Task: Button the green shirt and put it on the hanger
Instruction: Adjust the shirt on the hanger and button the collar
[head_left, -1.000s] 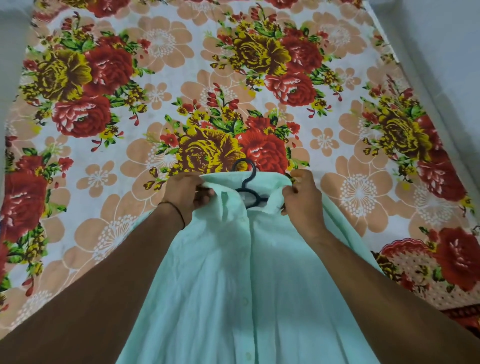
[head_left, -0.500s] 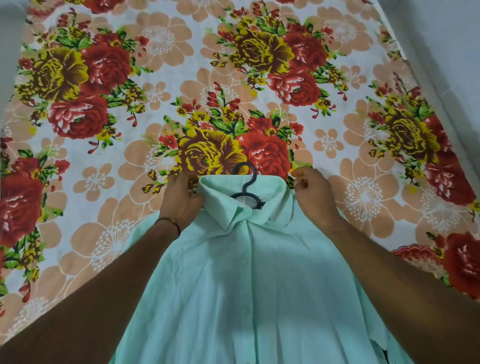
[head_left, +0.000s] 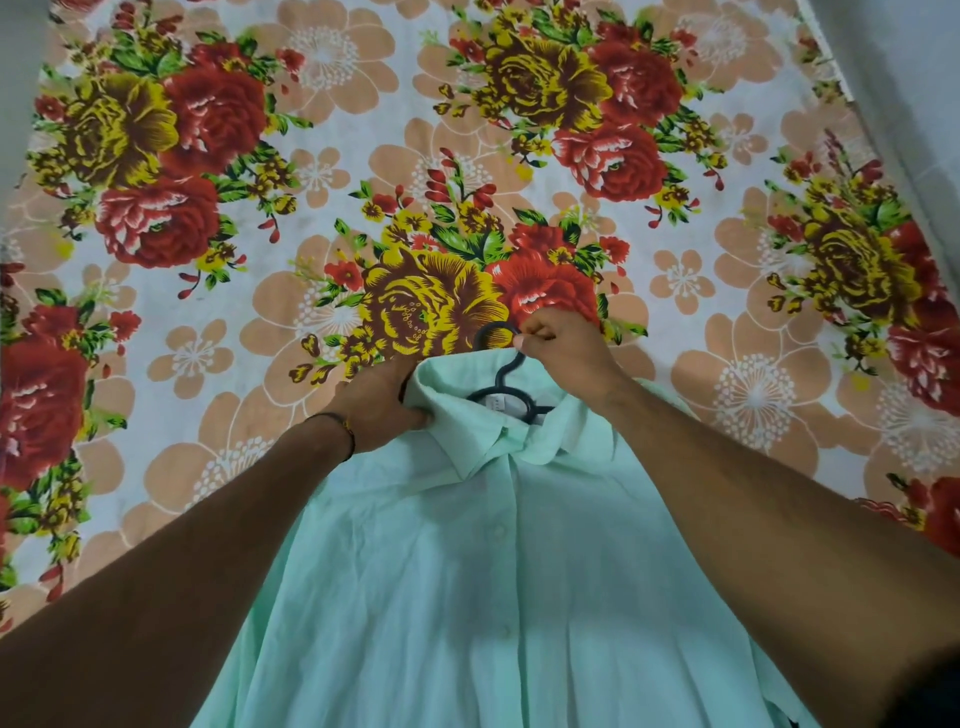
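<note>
The pale green buttoned shirt (head_left: 493, 597) is lying front-up on the floral red-and-yellow bedsheet (head_left: 337, 171), with the black plastic hanger (head_left: 506, 373) sitting inside its collar (head_left: 467, 431). The right grip (head_left: 563, 353) is pinching the hanger's hook; the left grip (head_left: 382, 402) is clutching the collar's edge.

Sheet (head_left: 322, 171): lay under everything, running out to the far and left edges of view.
Shirt (head_left: 498, 597): lay flat on the sheet, front up, collar at the far end, body reaching the near edge.
Hanger (head_left: 509, 370): sat inside the shirt's neck, its hook poking out beyond the collar over the sheet.
Left hand (head_left: 382, 410): was at the collar's left side, gripping the cloth.
Right hand (head_left: 563, 353): was just beyond the collar, right of the hook, pinching it.
</note>
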